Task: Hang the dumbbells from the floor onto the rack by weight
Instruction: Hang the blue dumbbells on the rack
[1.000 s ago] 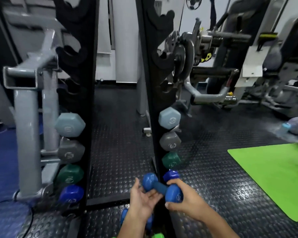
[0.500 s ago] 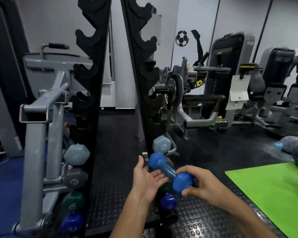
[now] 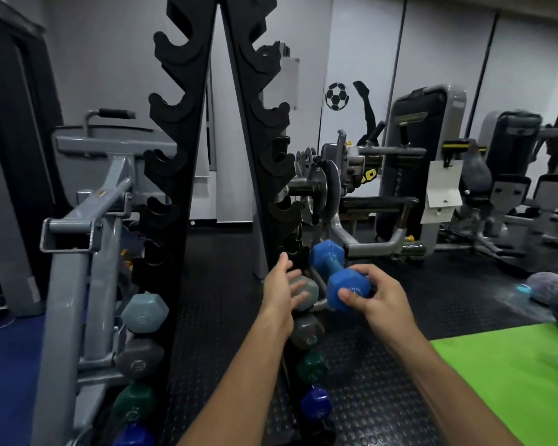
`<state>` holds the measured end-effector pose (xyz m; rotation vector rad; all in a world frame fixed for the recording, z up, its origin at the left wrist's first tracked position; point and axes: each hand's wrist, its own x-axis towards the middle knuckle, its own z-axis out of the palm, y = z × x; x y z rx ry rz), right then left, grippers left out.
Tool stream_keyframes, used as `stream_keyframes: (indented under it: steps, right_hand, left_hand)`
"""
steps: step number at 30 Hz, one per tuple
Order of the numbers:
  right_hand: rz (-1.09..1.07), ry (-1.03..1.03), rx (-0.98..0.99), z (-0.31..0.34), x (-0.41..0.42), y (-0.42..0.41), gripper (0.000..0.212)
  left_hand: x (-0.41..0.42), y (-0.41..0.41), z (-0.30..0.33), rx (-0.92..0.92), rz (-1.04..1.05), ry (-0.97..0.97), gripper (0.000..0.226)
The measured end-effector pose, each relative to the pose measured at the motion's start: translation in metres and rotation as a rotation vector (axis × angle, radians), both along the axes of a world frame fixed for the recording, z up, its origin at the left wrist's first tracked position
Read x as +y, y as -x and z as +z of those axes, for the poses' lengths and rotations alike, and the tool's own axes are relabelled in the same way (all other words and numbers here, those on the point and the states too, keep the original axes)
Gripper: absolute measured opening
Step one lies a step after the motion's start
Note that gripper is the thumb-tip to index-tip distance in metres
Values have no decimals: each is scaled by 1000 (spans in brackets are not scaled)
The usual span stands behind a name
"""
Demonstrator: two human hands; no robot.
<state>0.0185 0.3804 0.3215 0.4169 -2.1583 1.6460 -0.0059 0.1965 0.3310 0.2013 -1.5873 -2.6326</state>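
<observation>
**Blue dumbbell lifted from the bottom of the rack to mid-height**

A second ago the blue dumbbell sits low, level with the bottom pegs, with both hands around it. Now it is up beside the right upright of the rack, above the pale-blue dumbbell that tops the hung stack. The right hand grips its near head, thumb across the face and fingers curled over the top. The left hand has let go: its fingers are spread and relaxed, holding nothing, just in front of the pale-blue head.

Below, the right column already carries grey, green and dark-blue dumbbells, and the left column shows the same order. The hooks above the pale-blue pair look free.

My reading: the dumbbell is being carried towards the next open hooks above the stack, with the left hand ready to steady the far head. Whether that slot suits its weight I cannot tell; the markings are too blurred.
</observation>
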Motion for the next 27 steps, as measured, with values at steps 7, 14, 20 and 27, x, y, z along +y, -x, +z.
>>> stream_keyframes:
  steps: [7,14,20,27]
  right_hand:
    - [-76,69,24,19,-22,48,37]
    - [-61,6,42,40,-46,91,38]
    - [-56,-66,22,50,-59,115,37]
    - [-75,-186,55,47,-68,132,43]
  left_hand:
    - [-26,19,4,147,194,76,43]
    - [-29,22,17,213,10,77,42]
    - [-52,48,-8,184,-58,142,75]
    - [-56,50,-7,204,-107,164,79]
